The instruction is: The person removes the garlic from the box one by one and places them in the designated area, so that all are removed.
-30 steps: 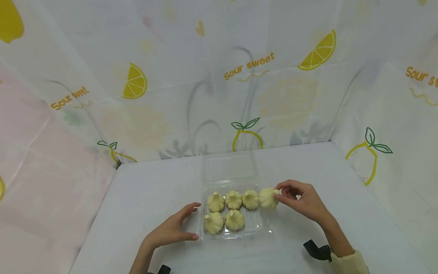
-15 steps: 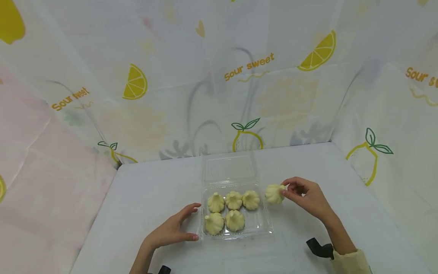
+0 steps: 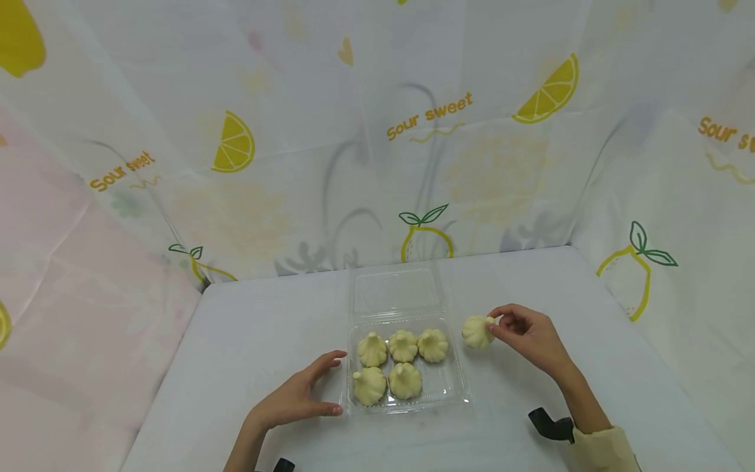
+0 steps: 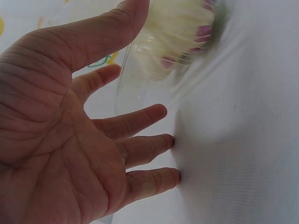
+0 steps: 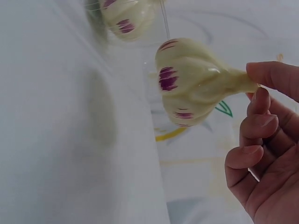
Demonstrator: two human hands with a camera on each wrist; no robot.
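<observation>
Between thumb and fingers, my right hand [image 3: 527, 334] pinches a garlic bulb [image 3: 478, 332] by its stem, just right of the clear plastic box [image 3: 439, 387]. In the right wrist view this garlic bulb [image 5: 187, 84] shows purple streaks and hangs above the white surface. Several more garlic bulbs sit in the box, three in the back row and two in front, among them one at the front left [image 3: 369, 385]. My left hand [image 3: 297, 393] lies beside the box's left side with fingers spread, holding nothing. In the left wrist view its fingertips touch the tabletop.
The box's clear lid [image 3: 396, 290] lies folded back behind it. A white cloth covers the table [image 3: 265, 328]. Printed fabric with lemons [image 3: 307, 131] hangs around the back and sides. Black wrist mounts [image 3: 551, 425] stick out near both forearms.
My right hand has carried the garlic bulb rightward, from over the box's right edge to beside it. The left hand has stayed in place.
</observation>
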